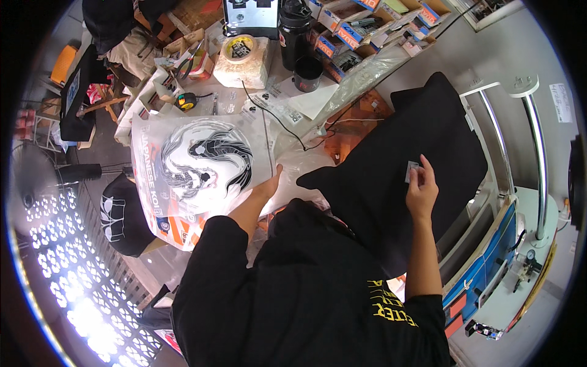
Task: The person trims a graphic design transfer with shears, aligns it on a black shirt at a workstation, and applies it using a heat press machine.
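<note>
At right, the shirt (367, 196) already lies spread, my right hand (422, 191) part-curled at a pale label (411, 167), its hold unclear; at left the film (211, 137), seemingly unused, lies beside my left hand (269, 183), whose grip I cannot tell.

- Glare burns white through the lattice wall (92, 321).
- Plastic film (365, 76) glints along the right edge of the bench (227, 107).
- Black fabric (367, 183) loses shading.
- Fisheye bends straight lines near the rim.
</note>
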The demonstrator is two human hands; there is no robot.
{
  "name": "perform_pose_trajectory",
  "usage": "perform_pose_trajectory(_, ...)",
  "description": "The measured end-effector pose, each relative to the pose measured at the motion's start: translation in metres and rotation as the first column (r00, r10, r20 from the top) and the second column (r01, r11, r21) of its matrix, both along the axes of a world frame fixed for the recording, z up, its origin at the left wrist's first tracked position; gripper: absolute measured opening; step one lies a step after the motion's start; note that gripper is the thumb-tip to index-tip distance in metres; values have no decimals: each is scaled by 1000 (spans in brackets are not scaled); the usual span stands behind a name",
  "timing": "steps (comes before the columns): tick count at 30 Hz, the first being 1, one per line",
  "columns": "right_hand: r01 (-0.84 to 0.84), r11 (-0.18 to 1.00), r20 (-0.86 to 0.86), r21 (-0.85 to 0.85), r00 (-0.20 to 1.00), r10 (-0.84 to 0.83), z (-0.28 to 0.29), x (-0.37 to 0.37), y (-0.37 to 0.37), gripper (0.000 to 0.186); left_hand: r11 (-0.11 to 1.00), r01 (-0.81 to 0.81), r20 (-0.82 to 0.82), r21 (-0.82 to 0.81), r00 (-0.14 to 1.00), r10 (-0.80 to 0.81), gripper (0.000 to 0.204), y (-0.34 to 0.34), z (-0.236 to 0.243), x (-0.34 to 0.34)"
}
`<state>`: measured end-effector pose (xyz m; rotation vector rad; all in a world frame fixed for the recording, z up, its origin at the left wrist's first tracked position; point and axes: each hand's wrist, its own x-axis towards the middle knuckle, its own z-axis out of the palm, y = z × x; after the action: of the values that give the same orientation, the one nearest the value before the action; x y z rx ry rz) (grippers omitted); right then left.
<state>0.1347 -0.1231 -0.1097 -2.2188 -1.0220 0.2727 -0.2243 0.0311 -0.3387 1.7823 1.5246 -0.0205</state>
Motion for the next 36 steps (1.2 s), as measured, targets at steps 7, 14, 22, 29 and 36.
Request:
perform_pose_trajectory(7, 462, 884, -905, 74, 403, -134, 19, -34, -32, 34, 927, 204, -412, -315, 850, -327, 47, -15, -88, -28)
perform_pose_trajectory(14, 555, 804, -966, 213, 245, 87, 21, -28, -45, 40, 760, 625, -317, 177, 767, -557, 42, -37, -60, -3)
perform_pose_trajectory(22, 558, 780, -940, 283, 323, 109, 38, -21, -81, 32, 504, 700, 281, -506, 686, -671, 34, -8, 196, 76)
perform_pose_trajectory(29, 513, 818, -505, 261, 794, -337, 22, -30, -83, 15, 491, 763, 792, -421, 573, -211, 30, -93, 253, 223)
perform_pose_trajectory(36, 640, 724, -809, 258, 552, -200, 22, -10, -105, 17, 628, 710, 731, -319, 606, -314, 15, -100, 237, 265)
